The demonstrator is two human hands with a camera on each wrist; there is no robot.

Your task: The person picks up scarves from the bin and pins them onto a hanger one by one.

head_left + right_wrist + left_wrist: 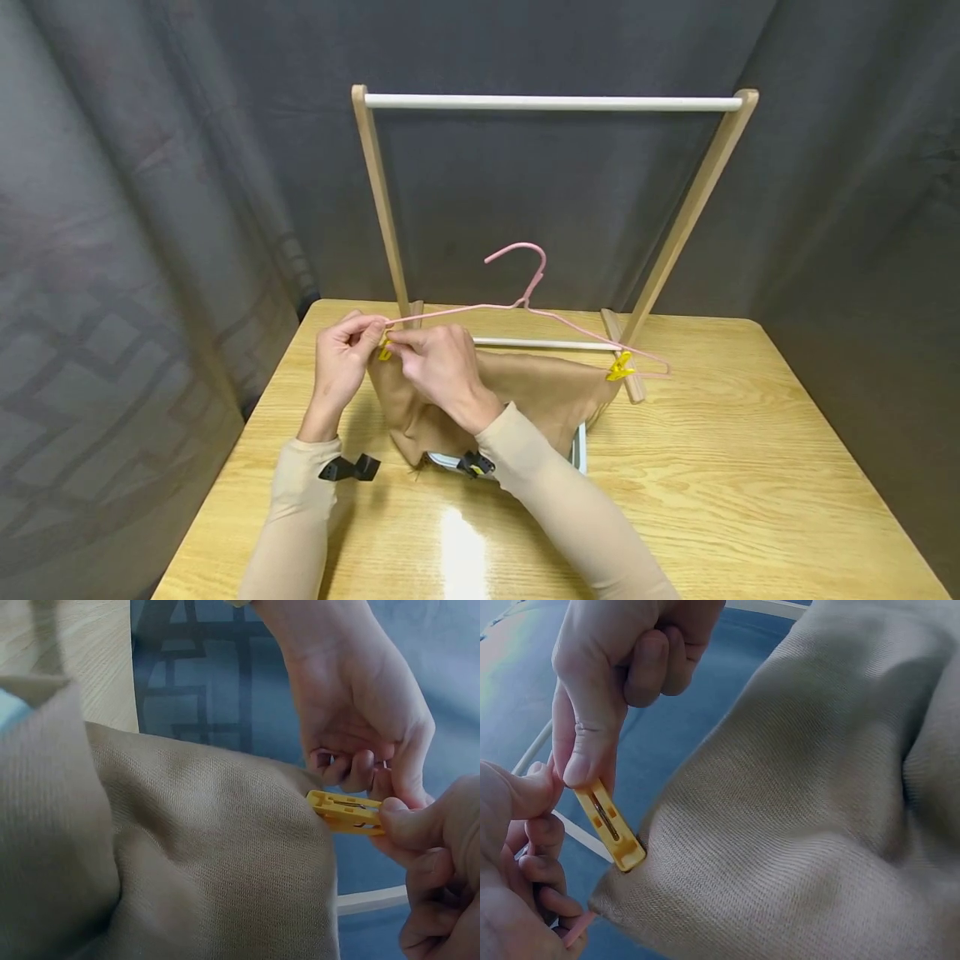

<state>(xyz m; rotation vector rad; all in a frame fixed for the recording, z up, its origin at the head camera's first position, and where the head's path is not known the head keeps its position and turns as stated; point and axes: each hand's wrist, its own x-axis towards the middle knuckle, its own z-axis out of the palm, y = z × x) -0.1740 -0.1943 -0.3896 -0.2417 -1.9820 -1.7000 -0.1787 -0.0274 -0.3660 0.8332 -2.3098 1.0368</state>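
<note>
A pink wire hanger [526, 302] is held up above the table, its hook pointing upward. At the hanger's left end, my left hand [343, 362] pinches the wire between thumb and fingers. My right hand [447, 371] pinches the handle end of a yellow clothespin [611, 825], whose other end bites the corner of a brown cloth [525, 383]. A second yellow clothespin [619, 367] fixes the cloth's other corner near the hanger's right end. The cloth hangs in folds between the two clips. In the right wrist view, both hands meet beside the clothespin [346, 812].
Behind the hanger stands a wooden rack with a white top rod [551, 103] and angled posts [686, 212]. A pale tray or basket [580, 446] shows partly from under the cloth on the wooden table [720, 467]. Grey curtains [150, 208] surround the table.
</note>
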